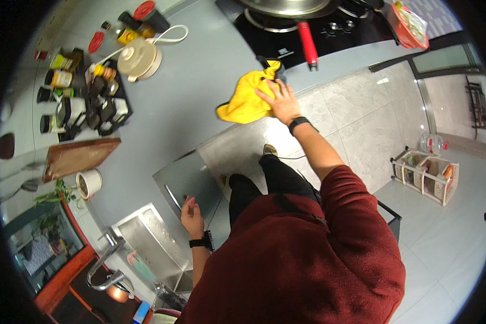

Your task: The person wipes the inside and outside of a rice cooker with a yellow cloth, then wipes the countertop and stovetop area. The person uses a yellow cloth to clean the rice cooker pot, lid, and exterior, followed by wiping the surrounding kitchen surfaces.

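Note:
A yellow cloth (245, 97) with dark grey parts lies bunched on the grey countertop (198, 69), at its front edge beside the gas hob. Fingers spread, my right hand (283, 103) lies over the cloth's right part and presses on it. My left hand (192, 218) hangs low in front of the counter, near a cabinet door (190, 178). Its fingers are loosely curled, and nothing shows in it. A wide metal pan (287, 6) sits on the black glass hob (263, 44). The red pan handle (308, 44) points towards me, right of the cloth.
A cream electric pot (139, 58) stands at the back left, near seasoning jars (60, 79) and a rack. Further along are a cutting board (79, 158), a potted plant (89, 182) and a steel sink (150, 231). An orange basket (407, 28) stands right of the hob.

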Motion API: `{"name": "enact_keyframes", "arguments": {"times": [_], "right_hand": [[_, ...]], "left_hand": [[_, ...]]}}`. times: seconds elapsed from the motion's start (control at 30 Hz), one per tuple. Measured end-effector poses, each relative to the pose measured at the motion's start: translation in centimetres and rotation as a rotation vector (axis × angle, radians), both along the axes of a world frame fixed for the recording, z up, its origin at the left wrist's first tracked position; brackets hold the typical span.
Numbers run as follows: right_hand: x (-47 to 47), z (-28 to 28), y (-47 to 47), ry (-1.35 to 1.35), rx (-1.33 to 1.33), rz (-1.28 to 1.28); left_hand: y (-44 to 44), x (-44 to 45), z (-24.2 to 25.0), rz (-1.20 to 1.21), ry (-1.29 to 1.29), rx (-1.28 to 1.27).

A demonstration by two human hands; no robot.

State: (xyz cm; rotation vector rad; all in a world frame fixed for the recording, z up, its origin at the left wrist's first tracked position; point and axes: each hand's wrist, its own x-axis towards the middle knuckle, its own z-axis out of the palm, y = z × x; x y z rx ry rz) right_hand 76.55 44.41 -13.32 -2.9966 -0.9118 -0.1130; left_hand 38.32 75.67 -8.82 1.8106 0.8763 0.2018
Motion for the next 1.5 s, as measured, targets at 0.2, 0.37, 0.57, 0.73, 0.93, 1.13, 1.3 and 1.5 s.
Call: {"name": "enact_keyframes", "arguments": {"times": [0.2, 0.37, 0.57, 0.73, 0.93, 1.13, 1.3, 1.5], "right_hand": [[4.8, 0.7, -14.1, 0.015, -0.067, -0.29], [7.9, 0.9, -15.9, 0.204, -0.049, -0.369], [8.4, 0.2, -15.1, 0.178, 0.045, -0.392], [8.8, 0.6, -16.0, 0.125, 0.149, -0.383], [11.3, 2.1, -19.9, 0.25, 0.132, -0.536], [14.7, 2.1, -26.2, 0.263, 0.183, -0.649], [18.5, 1.8, -32.9, 0.252, 0.17, -0.629], [22.8, 1.9, -41.2, 0.21, 0.204, -0.465]], "left_hand": [[-4.1, 5.8, -1.5, -0.1, 0.002, 0.01], [-7.4, 11.0, -0.7, -0.241, -0.019, 0.062], [-11.0, 20.2, 3.7, -0.414, -0.102, 0.144], [-14.4, 30.4, 7.6, -0.633, -0.285, 0.194], [-18.7, 41.6, 12.2, -0.873, -0.466, 0.295], [-23.2, 46.7, 15.0, -0.893, -0.377, 0.198], [-29.0, 48.9, 16.7, -0.84, -0.465, 0.209], [-40.4, 48.4, 16.9, -0.652, -0.402, 0.148]]}}
